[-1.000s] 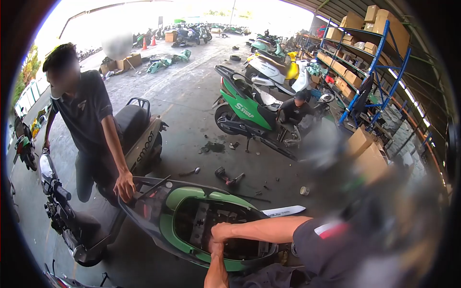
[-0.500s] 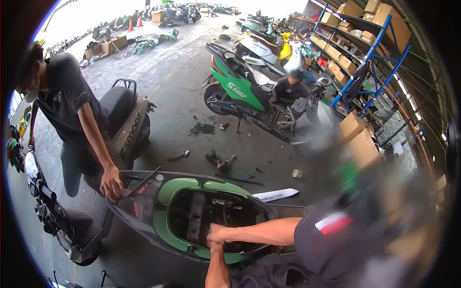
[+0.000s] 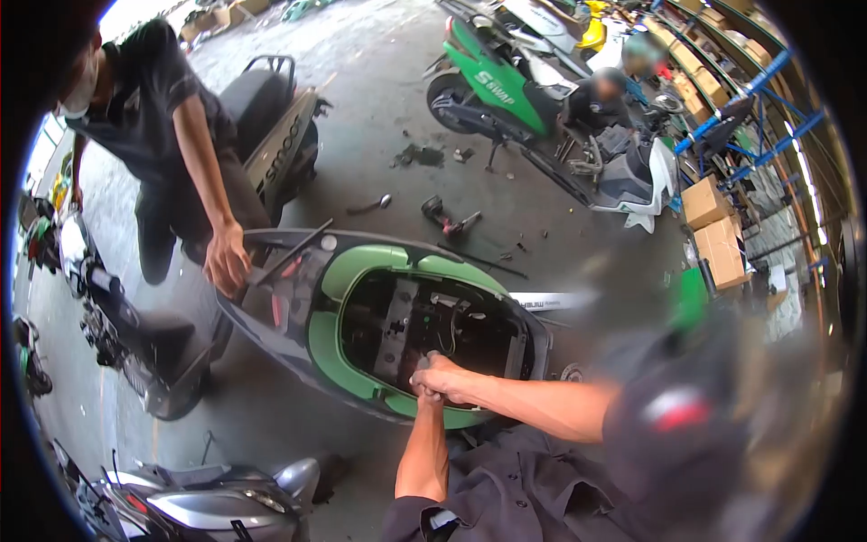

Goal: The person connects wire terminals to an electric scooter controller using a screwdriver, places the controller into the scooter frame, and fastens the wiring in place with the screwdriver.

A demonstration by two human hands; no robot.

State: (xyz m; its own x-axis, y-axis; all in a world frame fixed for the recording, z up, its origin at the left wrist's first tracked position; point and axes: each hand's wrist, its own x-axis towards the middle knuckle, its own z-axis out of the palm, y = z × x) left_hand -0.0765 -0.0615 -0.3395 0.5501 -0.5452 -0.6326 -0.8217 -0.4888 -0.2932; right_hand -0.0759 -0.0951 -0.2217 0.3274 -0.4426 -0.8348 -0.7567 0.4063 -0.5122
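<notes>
My right hand (image 3: 446, 376) and my left hand (image 3: 426, 389) are pressed together, closed, over the near inner side of an opening in a scooter body (image 3: 271, 271). What they grip, if anything, is hidden by the fingers. A light green trim panel (image 3: 327, 341) rings this opening. Inside sits a dark compartment (image 3: 397, 330) with brackets and a pale cable (image 3: 454, 336). A co-worker's hand (image 3: 226, 259) rests on the dark tail end of the same body, at the left.
On the floor beyond lie a cordless power tool (image 3: 447, 219), a spoon-shaped tool (image 3: 372, 205) and a white panel (image 3: 551, 300). A green scooter (image 3: 492, 86) stands behind, with a crouching person (image 3: 601, 101) beside it. A silver scooter (image 3: 217, 504) is at lower left.
My view has tilted down and turned left, so the scene sits higher and further right. Both hands stay together at the opening. The silver scooter now shows more fully.
</notes>
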